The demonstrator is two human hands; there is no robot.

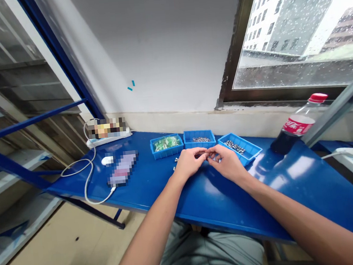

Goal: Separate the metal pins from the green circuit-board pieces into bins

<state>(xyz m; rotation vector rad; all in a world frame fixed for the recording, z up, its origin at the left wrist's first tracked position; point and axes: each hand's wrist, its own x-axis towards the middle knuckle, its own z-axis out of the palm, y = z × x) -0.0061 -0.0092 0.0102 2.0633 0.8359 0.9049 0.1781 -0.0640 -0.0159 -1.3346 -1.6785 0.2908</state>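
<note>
My left hand (pixel 190 161) and my right hand (pixel 226 161) meet fingertip to fingertip above the blue table (pixel 156 184), both pinched on a small part too tiny to name. Just beyond them stand three blue bins: the left bin (pixel 166 145) holds green pieces, the middle bin (pixel 199 139) and the right bin (pixel 239 147) hold small metal parts. A few loose metal parts (pixel 176 160) lie on the table by my left hand.
A cola bottle (pixel 297 126) lies tilted at the right. A power strip (pixel 108 135), a white cable (pixel 87 174) and a phone (pixel 123 168) sit at the left. Blue shelving stands on the left, a window at upper right.
</note>
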